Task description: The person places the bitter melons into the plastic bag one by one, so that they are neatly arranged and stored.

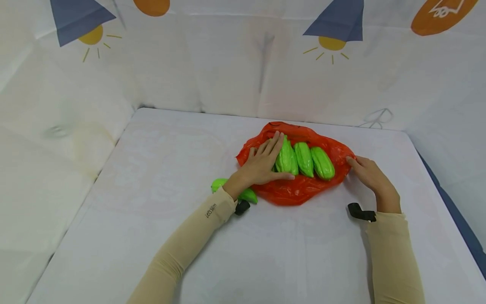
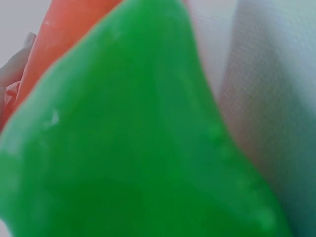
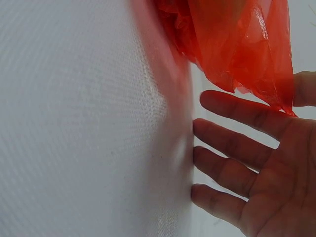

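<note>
A red plastic bag point(image 1: 292, 195) lies spread on the white table, with several glossy green ridged gourds point(image 1: 303, 158) on it. My left hand point(image 1: 263, 167) rests over the gourds at the bag's left side, its fingers straight and partly covering them. Another green gourd point(image 1: 248, 196) lies beneath my left wrist, beside the bag; a green gourd point(image 2: 123, 143) fills most of the left wrist view, blurred. At the bag's right edge, my right hand point(image 1: 371, 176) pinches the film between thumb and forefinger. The other fingers point(image 3: 232, 140) stay extended in the right wrist view.
The white tabletop point(image 1: 288, 253) stretches in front of the bag and to its left. A white cloth wall point(image 1: 228, 63) with printed lamps rises behind the back edge. Black wrist mounts point(image 1: 358, 212) stick out from both sleeves.
</note>
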Demonstrator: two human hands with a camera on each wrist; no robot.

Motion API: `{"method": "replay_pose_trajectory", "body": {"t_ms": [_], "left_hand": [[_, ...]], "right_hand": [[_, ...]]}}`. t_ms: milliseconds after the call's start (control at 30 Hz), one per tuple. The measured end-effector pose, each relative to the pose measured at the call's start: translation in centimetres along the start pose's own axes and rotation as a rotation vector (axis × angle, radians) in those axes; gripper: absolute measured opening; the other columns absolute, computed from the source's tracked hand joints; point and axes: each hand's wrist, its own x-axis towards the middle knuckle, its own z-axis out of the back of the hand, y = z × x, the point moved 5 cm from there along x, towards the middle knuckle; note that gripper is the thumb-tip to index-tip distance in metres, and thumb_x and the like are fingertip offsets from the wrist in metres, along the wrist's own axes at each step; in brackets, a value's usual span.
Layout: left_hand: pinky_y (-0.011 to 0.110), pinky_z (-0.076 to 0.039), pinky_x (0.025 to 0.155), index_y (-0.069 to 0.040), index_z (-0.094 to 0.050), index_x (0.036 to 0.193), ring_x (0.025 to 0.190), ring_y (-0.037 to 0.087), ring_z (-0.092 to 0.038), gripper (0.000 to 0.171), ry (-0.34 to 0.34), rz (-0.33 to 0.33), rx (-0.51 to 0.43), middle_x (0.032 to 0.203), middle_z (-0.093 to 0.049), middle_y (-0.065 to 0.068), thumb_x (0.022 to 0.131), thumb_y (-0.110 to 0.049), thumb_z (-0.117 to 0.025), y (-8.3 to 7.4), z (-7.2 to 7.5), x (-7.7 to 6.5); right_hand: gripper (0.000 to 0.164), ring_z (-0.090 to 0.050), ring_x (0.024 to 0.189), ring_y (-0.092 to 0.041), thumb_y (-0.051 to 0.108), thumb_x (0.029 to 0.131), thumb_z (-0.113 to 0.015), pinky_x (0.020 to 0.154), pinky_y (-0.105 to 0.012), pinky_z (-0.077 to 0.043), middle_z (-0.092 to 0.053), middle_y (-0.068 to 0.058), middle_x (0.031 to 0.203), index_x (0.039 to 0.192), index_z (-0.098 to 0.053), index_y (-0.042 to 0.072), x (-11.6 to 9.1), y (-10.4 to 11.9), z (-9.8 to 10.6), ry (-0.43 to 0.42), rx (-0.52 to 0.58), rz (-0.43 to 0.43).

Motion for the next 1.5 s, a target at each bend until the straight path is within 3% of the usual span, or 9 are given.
{"method": "replay_pose_trajectory", "body": {"t_ms": [333,600,800,967,1233,1500], "left_hand": [[0.06,-0.012,0.119,-0.017,0.013,0.157,0.153,0.027,-0.008,0.12,0.012,0.011,-0.008,0.165,0.016,-0.001,0.08,-0.074,-0.059,0.0,0.3,-0.2],[0.054,0.001,0.122,-0.016,0.018,0.155,0.153,0.022,0.006,0.125,-0.054,0.005,-0.033,0.165,0.013,-0.001,0.078,-0.075,-0.061,-0.9,2.4,-1.4],[0.052,-0.006,0.123,-0.015,0.009,0.157,0.154,0.022,0.001,0.118,-0.05,-0.028,-0.039,0.166,0.005,0.001,0.08,-0.075,-0.058,-1.5,2.8,-2.2],[0.047,-0.003,0.124,-0.017,0.005,0.158,0.153,0.02,-0.001,0.118,-0.092,-0.033,-0.088,0.166,0.001,-0.003,0.078,-0.075,-0.061,-1.5,3.8,-3.5],[0.047,-0.019,0.12,-0.014,0.003,0.158,0.153,0.022,-0.003,0.118,-0.162,-0.037,0.008,0.166,-0.005,0.003,0.078,-0.074,-0.062,-0.6,5.0,-6.1],[0.047,-0.022,0.118,-0.006,-0.006,0.158,0.152,0.021,-0.007,0.117,-0.228,-0.041,0.006,0.166,-0.011,0.007,0.079,-0.069,-0.066,-0.3,5.4,-8.1]], "right_hand": [[0.076,-0.028,0.135,-0.055,0.051,0.104,-0.019,0.107,-0.07,-0.027,-0.029,-0.039,0.148,0.15,-0.022,-0.011,0.0,-0.1,0.1,-0.001,-0.005,0.01],[0.077,-0.028,0.135,-0.056,0.052,0.104,-0.019,0.107,-0.07,-0.027,-0.028,-0.039,0.148,0.149,-0.023,-0.011,0.2,-0.1,-0.2,-0.006,0.007,0.034],[0.077,-0.028,0.135,-0.056,0.051,0.104,-0.019,0.108,-0.07,-0.027,-0.028,-0.039,0.148,0.148,-0.023,-0.012,0.1,0.3,-0.4,-0.003,0.009,0.049],[0.077,-0.031,0.133,-0.056,0.05,0.105,-0.018,0.107,-0.07,-0.028,-0.03,-0.041,0.146,0.148,-0.024,-0.014,-0.3,0.4,-0.1,-0.004,-0.002,0.038],[0.079,-0.03,0.133,-0.056,0.053,0.104,-0.017,0.107,-0.07,-0.028,-0.028,-0.04,0.147,0.149,-0.022,-0.012,-0.4,0.0,0.1,0.01,-0.019,0.014],[0.08,-0.031,0.132,-0.056,0.053,0.104,-0.017,0.106,-0.07,-0.028,-0.03,-0.041,0.145,0.147,-0.023,-0.014,-0.4,0.1,0.2,0.002,-0.029,0.024]]}}
